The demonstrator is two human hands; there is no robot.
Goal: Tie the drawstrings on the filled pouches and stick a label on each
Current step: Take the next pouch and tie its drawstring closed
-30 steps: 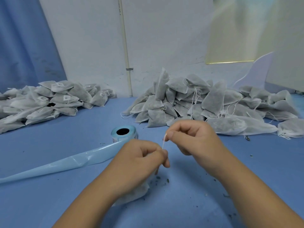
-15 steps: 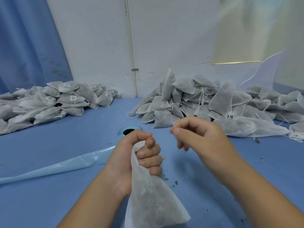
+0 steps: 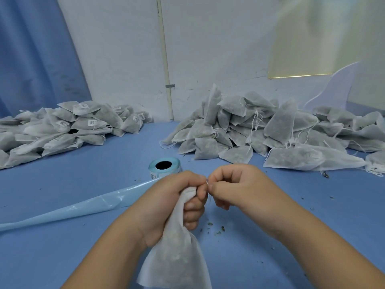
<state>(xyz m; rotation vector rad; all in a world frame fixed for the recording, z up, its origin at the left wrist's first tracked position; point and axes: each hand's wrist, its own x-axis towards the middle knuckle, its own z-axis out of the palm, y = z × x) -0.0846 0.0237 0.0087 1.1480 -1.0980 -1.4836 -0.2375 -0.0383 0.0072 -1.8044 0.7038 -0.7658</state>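
Pouch (image 3: 177, 253) is up front over the counter (image 3: 83, 184), its neck bunched in the left hand's (image 3: 173, 203) fist. The right hand (image 3: 235, 186) pinches the thin string (image 3: 206, 183) right at the neck. I'd pull it snug against the bunch before knotting, so nothing spills. Label roll (image 3: 164, 166) sits just behind, with the untied heap (image 3: 270, 132) further back right.

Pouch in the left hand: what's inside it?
Through the thin white fabric of the pouch a greyish speckled filling shows faintly; its kind is unclear. The left hand grips the gathered neck, covering the opening; the right hand pinches the drawstring beside it.
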